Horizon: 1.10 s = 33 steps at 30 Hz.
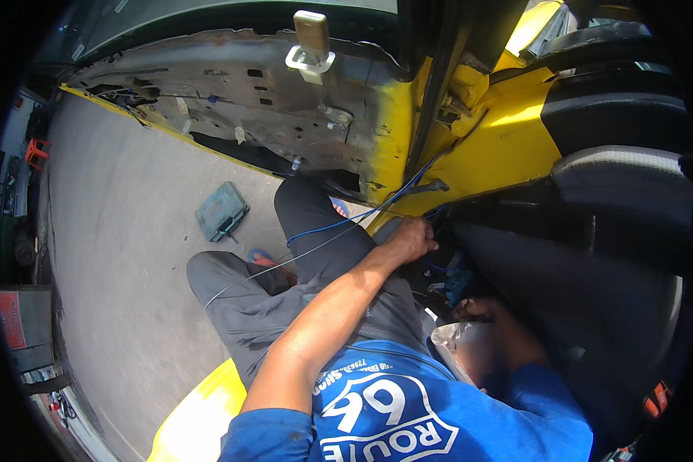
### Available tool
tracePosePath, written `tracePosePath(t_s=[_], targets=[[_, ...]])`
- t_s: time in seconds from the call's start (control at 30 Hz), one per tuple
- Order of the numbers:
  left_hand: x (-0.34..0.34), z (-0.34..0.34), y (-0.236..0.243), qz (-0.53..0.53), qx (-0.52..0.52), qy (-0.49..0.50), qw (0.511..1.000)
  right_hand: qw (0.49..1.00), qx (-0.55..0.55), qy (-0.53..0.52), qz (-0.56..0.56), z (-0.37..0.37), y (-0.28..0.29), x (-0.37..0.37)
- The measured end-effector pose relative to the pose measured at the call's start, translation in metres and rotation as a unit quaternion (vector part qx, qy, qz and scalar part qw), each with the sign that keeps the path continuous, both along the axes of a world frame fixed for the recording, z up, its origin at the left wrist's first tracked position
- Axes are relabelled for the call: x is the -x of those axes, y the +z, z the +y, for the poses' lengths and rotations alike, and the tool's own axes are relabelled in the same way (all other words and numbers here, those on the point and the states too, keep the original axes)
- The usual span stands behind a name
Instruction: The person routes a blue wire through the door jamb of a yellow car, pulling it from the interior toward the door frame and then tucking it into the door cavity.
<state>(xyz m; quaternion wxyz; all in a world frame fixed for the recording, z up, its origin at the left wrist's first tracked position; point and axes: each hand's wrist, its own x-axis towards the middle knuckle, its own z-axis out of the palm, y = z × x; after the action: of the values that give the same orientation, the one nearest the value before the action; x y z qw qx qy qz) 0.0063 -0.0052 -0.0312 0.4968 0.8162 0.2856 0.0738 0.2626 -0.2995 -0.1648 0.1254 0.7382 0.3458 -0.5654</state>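
My left hand (413,240) reaches across my lap to the footwell side of the car sill, its fingers curled closed; what they hold, if anything, is hidden. A blue cable (335,225) and a thin grey cable (292,264) lie over my thighs and run up to the door opening beside this hand. In shadow, my right hand (473,309) is closed with its fingers bent, next to a dark teal object (459,279) whose kind I cannot make out. Loose blue wire shows between the two hands.
The stripped metal door (285,108) stands open ahead, with a tan-and-white upright piece (311,42) on it. Yellow bodywork (508,146) and a dark seat (577,239) are to the right. A teal case (222,212) lies on the concrete floor; an orange stool (36,154) stands far left.
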Motion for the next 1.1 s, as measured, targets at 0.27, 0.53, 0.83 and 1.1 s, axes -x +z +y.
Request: tracePosePath(t_s=[0.27,0.53,0.83,1.1], targets=[[0.001,0.008,0.008,0.060,-0.095,0.119,0.987,0.999,-0.047,-0.022,0.006,0.022,0.002,-0.008],[-0.012,0.015,0.010,0.208,-0.135,0.046,0.968,0.997,-0.065,-0.044,0.016,0.006,-0.008,-0.009],[-0.001,0.021,0.029,0.164,0.201,0.039,0.965,0.996,-0.075,-0.040,0.020,-0.001,-0.010,-0.005],[-0.002,0.016,0.021,0.274,-0.041,0.062,0.959,0.993,-0.121,0.005,0.006,0.006,-0.041,-0.020]])
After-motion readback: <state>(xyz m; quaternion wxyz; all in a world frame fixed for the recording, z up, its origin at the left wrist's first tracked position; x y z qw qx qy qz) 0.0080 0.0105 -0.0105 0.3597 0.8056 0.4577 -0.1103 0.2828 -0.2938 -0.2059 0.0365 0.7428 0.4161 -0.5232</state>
